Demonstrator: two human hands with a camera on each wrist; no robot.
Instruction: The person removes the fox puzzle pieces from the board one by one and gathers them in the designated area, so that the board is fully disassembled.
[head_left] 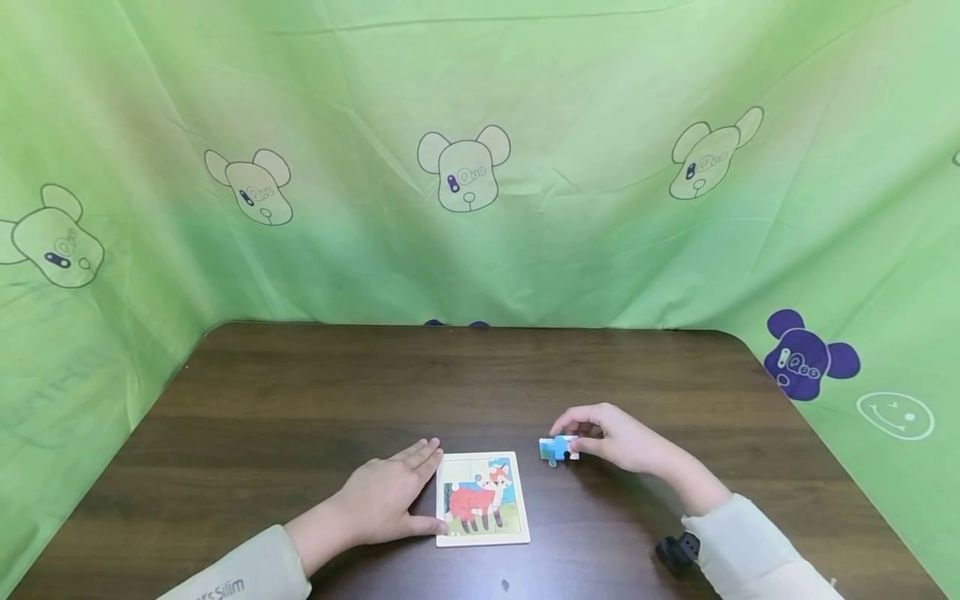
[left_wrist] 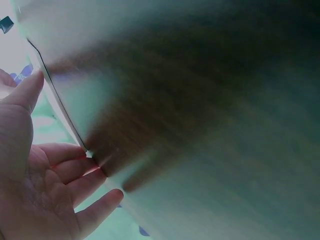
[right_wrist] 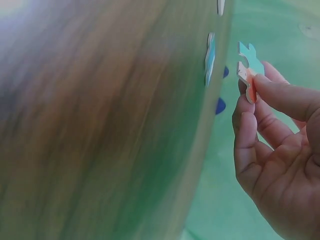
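Observation:
A square wooden puzzle tray (head_left: 522,533) lies on the table with a red deer picture partly laid in it. Bare wood shows along its upper left. My left hand (head_left: 386,500) rests against the tray's left edge, thumb and fingertips touching the frame, fingers fairly straight. To the right of the tray, my right hand (head_left: 626,440) pinches a puzzle piece (right_wrist: 256,65) between thumb and fingers. This piece is blue with some orange, seen edge-on in the right wrist view. Another blue piece (right_wrist: 210,59) lies on the table close by; in the head view the two overlap.
The dark wooden table (head_left: 337,375) has rounded far corners. A green curtain (head_left: 585,250) with bear-head prints hangs behind and at both sides. A black device (head_left: 677,552) sits at the right wrist, by the pale sleeve (head_left: 750,542).

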